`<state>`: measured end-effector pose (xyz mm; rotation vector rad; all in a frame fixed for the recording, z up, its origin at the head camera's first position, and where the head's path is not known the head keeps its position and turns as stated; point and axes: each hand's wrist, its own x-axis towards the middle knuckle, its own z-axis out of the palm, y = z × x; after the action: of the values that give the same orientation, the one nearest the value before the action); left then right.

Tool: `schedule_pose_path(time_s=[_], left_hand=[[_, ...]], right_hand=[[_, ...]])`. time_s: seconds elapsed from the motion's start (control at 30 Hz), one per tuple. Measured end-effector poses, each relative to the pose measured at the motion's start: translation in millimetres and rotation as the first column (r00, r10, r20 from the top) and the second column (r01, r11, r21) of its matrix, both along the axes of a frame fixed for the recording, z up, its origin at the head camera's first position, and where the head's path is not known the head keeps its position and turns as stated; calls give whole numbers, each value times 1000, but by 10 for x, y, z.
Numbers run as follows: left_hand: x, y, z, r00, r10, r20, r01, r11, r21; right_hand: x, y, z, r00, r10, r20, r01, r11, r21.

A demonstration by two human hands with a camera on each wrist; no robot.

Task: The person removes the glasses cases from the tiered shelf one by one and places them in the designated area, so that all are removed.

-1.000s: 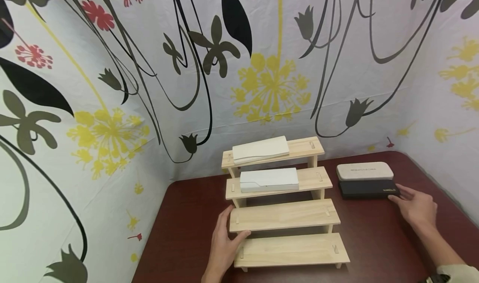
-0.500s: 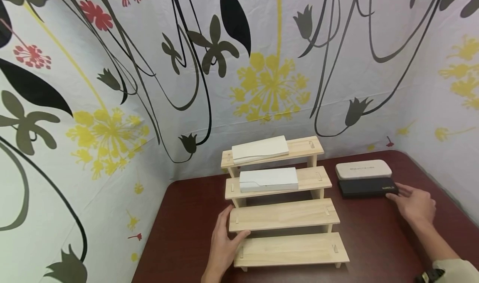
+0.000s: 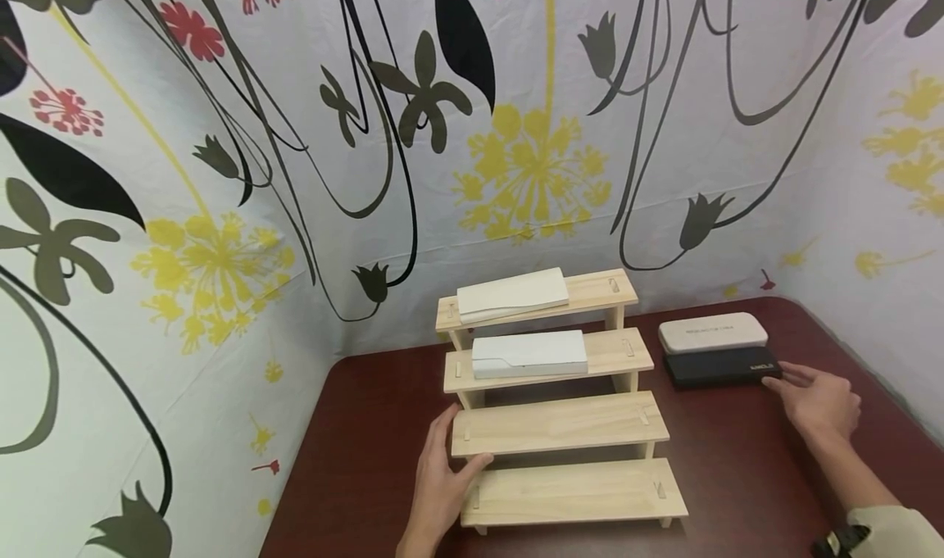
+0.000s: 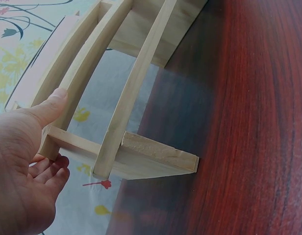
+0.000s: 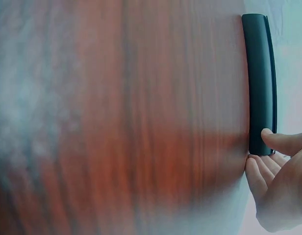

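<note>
1. One left hand [image 3: 441, 480] grips the left end of the wooden rack [image 3: 560, 427]; the thumb lies along the second-lowest step, and the fingers curl around that step's end.
2. The four-step rack stands upright on the dark red table [image 3: 723, 476], its rear near the surface's far edge.
3. A cream flat item [image 3: 512, 294] lies on the top step, toward the left end. A white box [image 3: 529, 353] lies one step lower, also toward the left.
4. The beige case [image 3: 711, 331] lies near the surface's far right corner, just behind the black case [image 3: 719, 367].
5. The right hand [image 3: 820, 402] pinches the black case's right end between thumb and fingers.
</note>
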<state>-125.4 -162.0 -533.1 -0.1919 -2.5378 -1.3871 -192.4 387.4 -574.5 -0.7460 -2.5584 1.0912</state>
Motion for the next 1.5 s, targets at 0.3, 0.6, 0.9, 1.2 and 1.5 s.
schedule_pose_path(time_s=[0.3, 0.6, 0.9, 1.2, 1.5], left_hand=[[4, -2, -3, 1000, 3, -14, -3, 1000, -1], [-5, -8, -11, 1000, 3, -7, -3, 1000, 9], [3, -10, -12, 1000, 6, -10, -6, 1000, 5], [15, -11, 32, 1000, -4, 19, 3, 1000, 25], [-52, -23, 117, 999, -31, 28, 28, 992, 119]], right_hand=[[-11, -18, 0, 999, -13, -41, 14, 1000, 17], [-26, -22, -1, 998, -30, -57, 31, 999, 22], [19, -22, -13, 996, 15, -84, -18, 999, -30], [141, -151, 95, 997, 46, -68, -53, 992, -115], [180, -457, 351, 995, 23, -93, -32, 994, -102]])
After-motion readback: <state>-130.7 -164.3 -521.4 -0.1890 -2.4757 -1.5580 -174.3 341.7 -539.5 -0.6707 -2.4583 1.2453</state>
